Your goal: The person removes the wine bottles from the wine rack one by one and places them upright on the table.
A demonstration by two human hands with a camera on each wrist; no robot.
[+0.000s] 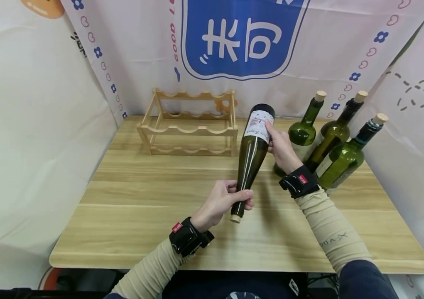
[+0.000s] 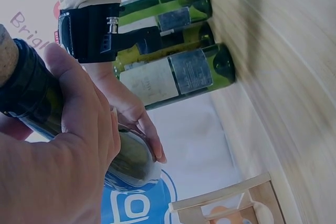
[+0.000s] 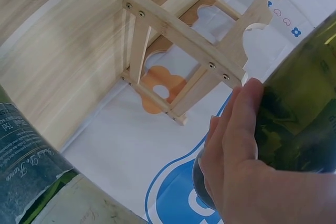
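Observation:
A dark green wine bottle (image 1: 251,160) with a white label is held tilted over the table, its corked neck toward the person and its base toward the back wall. My left hand (image 1: 224,202) grips the neck just above the cork. Near the base, my right hand (image 1: 282,147) holds the bottle's side, with the thumb on the label. In the left wrist view, the left hand (image 2: 63,129) wraps the neck beside the cork (image 2: 7,56). The right wrist view has the right hand's fingers (image 3: 241,124) along the green glass (image 3: 299,108).
A wooden wine rack (image 1: 189,132) with scalloped rails stands at the back of the table (image 1: 152,232). Three corked green bottles stand at the right: one at the back (image 1: 303,132), one in the middle (image 1: 334,132), one in front (image 1: 346,158). Printed cloth (image 1: 140,45) hangs behind.

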